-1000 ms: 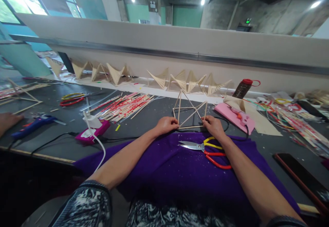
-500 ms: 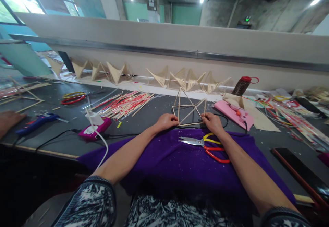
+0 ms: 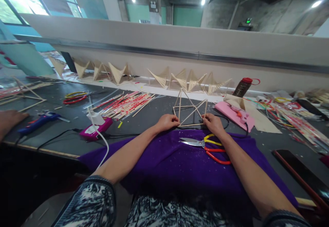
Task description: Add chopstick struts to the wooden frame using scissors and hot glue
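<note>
A frame of thin wooden sticks (image 3: pixel 187 107) stands on the dark table, with two raised peaks. My left hand (image 3: pixel 167 121) pinches its near left corner, fingers closed at the stick's end. At the near right corner, my right hand (image 3: pixel 214 123) is closed on the frame in the same way. Just in front of the frame, a pair of scissors (image 3: pixel 192 142) with red and yellow handles lies on a purple cloth (image 3: pixel 154 165), below my right wrist. The blades are slightly apart and point left.
Bundled sticks (image 3: pixel 128 105) lie left of the frame, near a magenta power strip (image 3: pixel 95 129) and a blue glue gun (image 3: pixel 41 122). Another person's hand (image 3: pixel 11 120) rests at far left. Finished stick models (image 3: pixel 160 78) line the back. A pink pad (image 3: pixel 231 112), bottle (image 3: pixel 243 87) and phone (image 3: pixel 300 168) are rightward.
The whole view has shifted very slightly to the right and down. Both hands keep the same hold on the stick frame, which looks unmoved on the table.
</note>
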### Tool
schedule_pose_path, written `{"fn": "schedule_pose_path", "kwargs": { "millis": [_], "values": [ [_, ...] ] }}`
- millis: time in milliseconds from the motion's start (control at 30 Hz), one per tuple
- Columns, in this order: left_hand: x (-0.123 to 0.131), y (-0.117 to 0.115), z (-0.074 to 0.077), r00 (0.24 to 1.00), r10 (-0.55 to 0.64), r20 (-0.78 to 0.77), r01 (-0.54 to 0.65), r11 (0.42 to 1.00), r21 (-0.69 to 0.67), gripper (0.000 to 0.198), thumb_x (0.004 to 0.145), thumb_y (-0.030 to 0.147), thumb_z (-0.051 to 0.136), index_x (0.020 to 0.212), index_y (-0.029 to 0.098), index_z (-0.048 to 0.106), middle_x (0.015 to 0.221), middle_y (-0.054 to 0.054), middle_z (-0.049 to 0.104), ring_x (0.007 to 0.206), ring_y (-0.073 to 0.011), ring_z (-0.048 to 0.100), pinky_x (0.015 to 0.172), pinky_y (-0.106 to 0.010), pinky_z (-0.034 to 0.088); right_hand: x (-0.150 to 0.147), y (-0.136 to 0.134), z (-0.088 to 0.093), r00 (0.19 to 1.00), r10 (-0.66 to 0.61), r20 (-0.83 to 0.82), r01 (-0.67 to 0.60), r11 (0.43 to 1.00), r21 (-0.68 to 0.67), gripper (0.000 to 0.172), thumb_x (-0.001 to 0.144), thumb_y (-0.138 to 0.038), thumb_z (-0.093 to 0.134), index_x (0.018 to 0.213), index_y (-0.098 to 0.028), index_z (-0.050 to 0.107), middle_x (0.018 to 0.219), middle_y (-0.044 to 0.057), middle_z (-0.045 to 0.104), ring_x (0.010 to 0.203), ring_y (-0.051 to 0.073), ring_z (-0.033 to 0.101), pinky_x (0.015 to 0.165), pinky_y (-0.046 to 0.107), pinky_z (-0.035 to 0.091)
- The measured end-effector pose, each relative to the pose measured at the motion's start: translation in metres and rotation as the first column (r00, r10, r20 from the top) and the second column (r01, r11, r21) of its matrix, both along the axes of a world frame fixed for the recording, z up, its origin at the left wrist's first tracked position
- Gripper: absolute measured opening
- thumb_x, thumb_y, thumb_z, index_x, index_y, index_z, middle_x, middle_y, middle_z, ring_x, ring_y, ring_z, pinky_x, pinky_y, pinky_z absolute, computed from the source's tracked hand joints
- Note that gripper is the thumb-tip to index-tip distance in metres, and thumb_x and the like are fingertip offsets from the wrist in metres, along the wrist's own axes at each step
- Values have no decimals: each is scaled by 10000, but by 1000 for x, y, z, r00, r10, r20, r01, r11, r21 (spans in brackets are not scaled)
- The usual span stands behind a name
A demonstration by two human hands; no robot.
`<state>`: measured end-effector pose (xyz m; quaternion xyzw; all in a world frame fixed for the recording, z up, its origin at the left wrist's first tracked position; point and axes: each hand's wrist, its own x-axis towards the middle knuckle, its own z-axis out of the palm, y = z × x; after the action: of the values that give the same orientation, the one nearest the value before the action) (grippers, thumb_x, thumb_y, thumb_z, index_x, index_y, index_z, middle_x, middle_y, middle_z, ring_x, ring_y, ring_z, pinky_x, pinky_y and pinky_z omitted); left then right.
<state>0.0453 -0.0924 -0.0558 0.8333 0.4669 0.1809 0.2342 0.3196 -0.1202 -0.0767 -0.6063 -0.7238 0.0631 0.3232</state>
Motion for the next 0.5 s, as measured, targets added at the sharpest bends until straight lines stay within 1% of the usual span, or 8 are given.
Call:
{"fn": "schedule_pose_path", "kwargs": {
  "millis": [167,300,433,500],
  "values": [
    [0,0,-1,1000,5,-4,-5,1000,3,286,729,387,557,856,186,716,762,-2,695,707,-147,591,595,-214,359,0,0,0,1000,-10,-1,10,1000,-11,246,808,-239,471,938,-188,674,833,41,697,731,166,621,679,263,439],
    [1,-1,0,1000,11,6,-12,1000,14,290,739,382,548,867,188,721,791,-6,703,735,-153,601,609,-211,371,-1,0,1,1000,-15,12,15,1000,-11,239,816,-240,474,941,-183,670,803,37,694,722,163,620,672,256,437],
    [0,-2,0,999,37,25,-38,999,33,311,753,369,536,931,187,715,834,-11,711,773,-161,611,634,-211,388,-1,0,1,999,-11,31,11,1000,-4,229,817,-226,476,933,-183,669,814,39,696,742,164,623,694,258,439],
    [0,-1,-1,999,42,29,-43,998,38,307,749,368,541,926,186,715,845,-12,713,784,-164,614,645,-212,393,-1,0,1,999,-10,37,10,1000,0,222,816,-221,479,924,-189,669,833,39,697,766,166,625,712,262,439]
  ]
}}
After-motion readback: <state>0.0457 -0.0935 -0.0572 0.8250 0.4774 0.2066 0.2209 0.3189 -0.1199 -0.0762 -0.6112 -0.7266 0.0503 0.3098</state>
